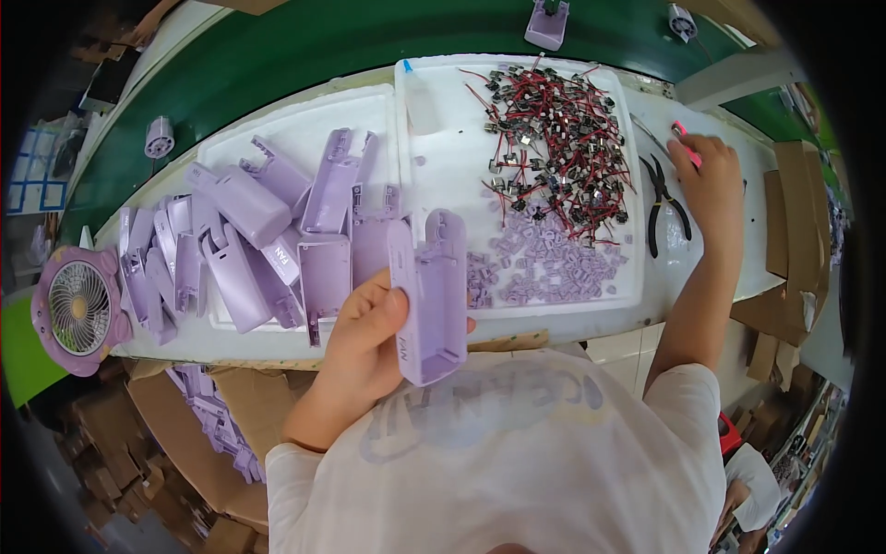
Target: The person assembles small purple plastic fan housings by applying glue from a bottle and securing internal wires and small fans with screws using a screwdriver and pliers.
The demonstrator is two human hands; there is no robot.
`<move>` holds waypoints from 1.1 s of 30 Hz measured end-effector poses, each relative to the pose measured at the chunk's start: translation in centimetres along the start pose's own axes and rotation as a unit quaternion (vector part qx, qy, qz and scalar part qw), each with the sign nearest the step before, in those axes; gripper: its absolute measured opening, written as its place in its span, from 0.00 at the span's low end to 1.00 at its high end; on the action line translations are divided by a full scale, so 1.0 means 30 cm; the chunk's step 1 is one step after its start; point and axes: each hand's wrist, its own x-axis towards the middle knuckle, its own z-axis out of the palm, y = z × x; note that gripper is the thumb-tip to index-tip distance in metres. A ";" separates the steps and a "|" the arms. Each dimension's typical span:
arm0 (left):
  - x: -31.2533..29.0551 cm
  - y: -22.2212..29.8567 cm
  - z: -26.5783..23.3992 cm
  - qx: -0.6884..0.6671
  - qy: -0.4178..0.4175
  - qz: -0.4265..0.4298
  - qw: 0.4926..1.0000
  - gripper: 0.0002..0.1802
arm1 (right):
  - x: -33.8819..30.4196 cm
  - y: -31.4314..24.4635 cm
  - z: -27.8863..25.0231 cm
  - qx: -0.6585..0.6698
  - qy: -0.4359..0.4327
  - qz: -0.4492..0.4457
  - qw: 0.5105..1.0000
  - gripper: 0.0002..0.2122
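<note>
My left hand [363,325] is closed round a light purple plastic housing [441,300], a long hollow shell held upright with its open side showing. At the right of the bench, my right hand [716,180] has its fingers bent over a small bright pink object [683,138], whose kind is mostly hidden under them. Black-handled pliers [666,208] lie beside that hand, jaws pointing away from me. A thin metal tool [649,132] rests just left of the pink object.
A white foam tray [443,185] holds a heap of small circuit boards with red and black wires [563,138] and many tiny purple parts [554,263]. More purple housings [245,208] are piled at left, near a purple fan [78,309]. Cardboard boxes [794,240] stand at right.
</note>
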 end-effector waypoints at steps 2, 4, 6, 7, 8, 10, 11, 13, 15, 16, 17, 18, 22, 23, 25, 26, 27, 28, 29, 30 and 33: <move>0.005 0.005 -0.004 -0.033 0.006 -0.009 0.999 0.24 | -0.025 0.108 0.036 -0.040 -0.063 0.072 0.995 0.12; -0.006 0.009 -0.017 -0.065 0.019 -0.034 0.997 0.27 | -0.039 0.136 0.099 0.037 -0.091 0.125 0.987 0.14; -0.003 0.010 -0.023 -0.062 0.004 -0.036 0.997 0.28 | -0.081 0.156 0.117 0.015 -0.059 0.104 0.993 0.14; -0.003 0.013 -0.027 -0.060 -0.016 -0.043 0.997 0.29 | -0.102 0.169 0.123 -0.011 -0.024 0.088 0.996 0.14; -0.003 0.014 -0.029 -0.059 -0.012 -0.040 0.997 0.29 | -0.119 0.190 0.127 -0.008 -0.025 0.085 0.996 0.14; 0.001 0.018 -0.029 -0.086 -0.034 -0.062 0.994 0.28 | -0.145 0.229 0.127 -0.013 -0.023 0.115 0.993 0.14; 0.000 0.018 -0.024 -0.085 -0.032 -0.061 0.994 0.28 | -0.146 0.231 0.126 -0.062 -0.027 0.096 0.993 0.13; 0.000 0.010 -0.010 -0.048 -0.042 -0.010 0.998 0.27 | -0.150 0.229 0.125 -0.078 -0.018 0.089 0.993 0.13; -0.002 0.006 -0.017 -0.038 -0.056 -0.006 0.998 0.27 | -0.147 0.235 0.132 -0.079 -0.017 0.093 0.992 0.13; -0.004 0.005 -0.019 -0.029 -0.071 -0.003 0.997 0.27 | -0.148 0.230 0.131 -0.078 -0.016 0.091 0.993 0.13; -0.006 0.003 -0.014 -0.029 -0.071 -0.002 0.997 0.27 | -0.151 0.212 0.124 -0.106 -0.009 0.085 0.991 0.13; -0.006 0.000 -0.006 -0.009 -0.060 0.017 0.998 0.27 | -0.149 0.191 0.117 -0.134 -0.002 0.079 0.988 0.13; -0.005 0.015 0.062 0.026 0.009 -0.007 1.000 0.27 | -0.136 0.077 0.048 0.172 0.048 -0.054 0.982 0.12; -0.001 0.016 0.063 0.026 0.010 -0.008 1.000 0.27 | -0.144 -0.009 0.033 0.315 0.025 -0.085 0.945 0.11; 0.015 0.029 0.059 0.050 0.023 -0.181 0.982 0.23 | -0.156 -0.213 -0.038 0.424 -0.099 -0.175 0.883 0.11; 0.022 0.024 0.063 0.068 0.024 -0.194 0.978 0.20 | -0.154 -0.272 -0.039 0.424 -0.099 -0.175 0.883 0.11; 0.027 0.026 0.068 0.061 0.029 -0.191 0.979 0.19 | -0.155 -0.320 -0.032 0.432 -0.112 -0.233 0.864 0.10; 0.032 0.026 0.075 0.054 0.034 -0.190 0.980 0.18 | -0.157 -0.352 -0.027 0.439 -0.123 -0.289 0.842 0.10; 0.043 0.023 0.076 0.040 0.043 -0.163 0.985 0.18 | -0.156 -0.371 -0.024 0.444 -0.134 -0.344 0.816 0.09; 0.038 0.015 0.050 0.041 0.043 -0.162 0.985 0.18 | -0.147 -0.382 -0.021 0.449 -0.143 -0.332 0.817 0.09; 0.023 0.002 -0.024 0.044 0.011 -0.027 0.999 0.17 | -0.131 -0.408 -0.014 0.462 -0.167 -0.317 0.811 0.07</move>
